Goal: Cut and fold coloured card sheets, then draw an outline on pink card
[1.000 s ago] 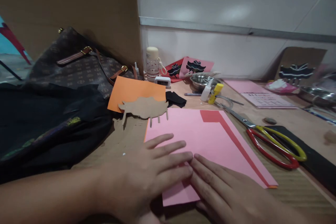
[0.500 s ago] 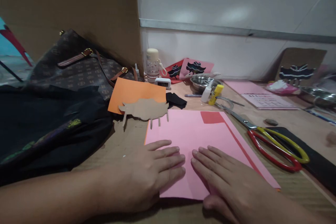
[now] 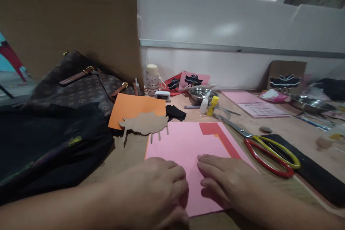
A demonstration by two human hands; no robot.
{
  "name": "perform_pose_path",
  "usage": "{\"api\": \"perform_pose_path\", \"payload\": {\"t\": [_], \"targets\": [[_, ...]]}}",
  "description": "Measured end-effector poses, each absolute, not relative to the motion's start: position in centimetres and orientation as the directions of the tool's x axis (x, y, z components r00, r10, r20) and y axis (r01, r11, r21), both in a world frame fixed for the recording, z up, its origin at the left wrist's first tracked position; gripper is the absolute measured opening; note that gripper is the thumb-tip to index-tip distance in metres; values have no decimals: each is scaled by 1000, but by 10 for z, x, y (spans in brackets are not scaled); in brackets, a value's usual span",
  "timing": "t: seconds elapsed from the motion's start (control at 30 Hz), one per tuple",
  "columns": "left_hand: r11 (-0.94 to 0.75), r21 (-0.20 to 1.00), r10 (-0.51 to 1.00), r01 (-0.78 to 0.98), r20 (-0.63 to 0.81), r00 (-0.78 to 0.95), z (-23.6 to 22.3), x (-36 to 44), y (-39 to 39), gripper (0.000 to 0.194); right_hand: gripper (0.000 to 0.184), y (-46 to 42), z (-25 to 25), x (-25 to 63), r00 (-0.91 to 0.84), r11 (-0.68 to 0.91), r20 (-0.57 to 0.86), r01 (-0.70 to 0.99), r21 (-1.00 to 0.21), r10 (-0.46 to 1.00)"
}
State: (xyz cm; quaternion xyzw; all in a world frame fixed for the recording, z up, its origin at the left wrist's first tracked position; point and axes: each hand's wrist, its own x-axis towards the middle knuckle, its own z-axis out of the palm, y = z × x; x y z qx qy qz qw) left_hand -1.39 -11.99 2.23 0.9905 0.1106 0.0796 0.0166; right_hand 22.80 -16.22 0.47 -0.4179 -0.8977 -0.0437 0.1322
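Observation:
A pink sheet of paper (image 3: 175,143) lies in front of me, with red paper (image 3: 211,128) and a thin orange edge showing along its right side. The fingers of my left hand (image 3: 161,190) are curled over the sheet's lower left edge, its thumb low at the near edge; the fingertips are partly hidden. My right hand (image 3: 229,178) rests on the right part of the sheet with its fingers stretched out. Past the sheet's far left corner is a brown cardboard cut-out (image 3: 145,124), overlapping orange paper (image 3: 126,107).
Scissors (image 3: 250,136) with red and yellow handles lie to the right, beside a long black object (image 3: 315,176). A glue stick (image 3: 212,106), a white squeeze bottle (image 3: 204,105) and a metal bowl (image 3: 201,95) stand behind. Black cloth (image 3: 54,151) and a handbag (image 3: 81,86) fill the left.
The view has tilted up. My left fingers went from spread flat to curled. The pink layer has shifted, so more red and a thin orange edge show. My right hand stays flat.

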Motion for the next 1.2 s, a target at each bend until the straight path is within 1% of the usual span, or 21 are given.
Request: {"api": "perform_pose_path", "payload": {"t": [0.03, 0.07, 0.13, 0.2, 0.23, 0.3, 0.4, 0.47, 0.53, 0.57, 0.67, 0.77, 0.8, 0.87, 0.9, 0.97, 1.03, 1.13, 1.2], "targets": [[-971, -44, 226, 233, 125, 966, 21, -6, -123, 20, 27, -160, 5, 229, -597, 627, 250, 777, -56, 762], [-959, -148, 226, 241, 106, 968, 18, 2, -126, 23, 27, -158, 6, 230, -582, 611, 235, 789, -72, 779], [-919, -305, 231, 249, 94, 968, 8, 19, -132, 39, 30, -154, 7, 234, -546, 574, 220, 814, -89, 809], [-881, -386, 254, 273, 101, 962, -3, 35, -136, 46, 31, -151, 6, 239, -501, 525, 186, 844, -110, 845], [-869, -404, 269, 287, 102, 958, -8, 42, -138, 47, 31, -149, 5, 242, -479, 501, 172, 856, -124, 861], [-847, -395, 341, 356, 109, 934, -15, 51, -138, 49, 29, -146, 1, 247, -446, 472, 173, 868, -157, 878], [-856, -323, 389, 404, 113, 914, -16, 57, -136, 51, 28, -143, -7, 249, -462, 506, 248, 847, -162, 852], [-870, -269, 397, 413, 113, 911, -13, 56, -134, 49, 28, -140, -9, 245, -526, 563, 254, 821, -100, 812], [-892, -223, 387, 393, 72, 919, -9, 55, -133, 46, 30, -134, -5, 237, -577, 590, 209, 807, 0, 789], [-901, -208, 379, 380, 48, 924, -8, 54, -133, 45, 32, -129, 1, 232, -576, 577, 171, 815, 49, 799], [-908, -210, 371, 362, -2, 929, -4, 53, -134, 48, 34, -97, 25, 218, -477, 463, 84, 874, 148, 875], [-904, -209, 387, 373, -31, 921, -1, 54, -133, 54, 32, -44, 46, 210, -341, 314, 128, 930, 190, 931], [-904, -201, 394, 377, -52, 917, 1, 54, -133, 56, 28, -25, 48, 210, -310, 280, 132, 938, 204, 942], [-905, -186, 404, 383, -98, 909, 3, 55, -132, 62, 20, 12, 46, 211, -243, 205, 143, 950, 235, 959], [-905, -181, 408, 385, -116, 906, 4, 55, -132, 65, 20, 27, 42, 213, -213, 174, 140, 954, 245, 967], [-908, -174, 402, 381, -111, 909, 3, 55, -131, 68, 24, 49, 29, 217, -152, 111, 151, 963, 246, 977], [-916, -160, 384, 369, -78, 920, 1, 55, -130, 69, 28, 61, 15, 219, -106, 66, 171, 973, 222, 980], [-921, -142, 369, 364, -12, 929, -3, 55, -130, 69, 27, 67, -1, 219, -71, 40, 214, 988, 149, 974], [-923, -131, 366, 363, -2, 931, -5, 55, -129, 68, 23, 67, -1, 215, -80, 64, 246, 995, 71, 966]]}}
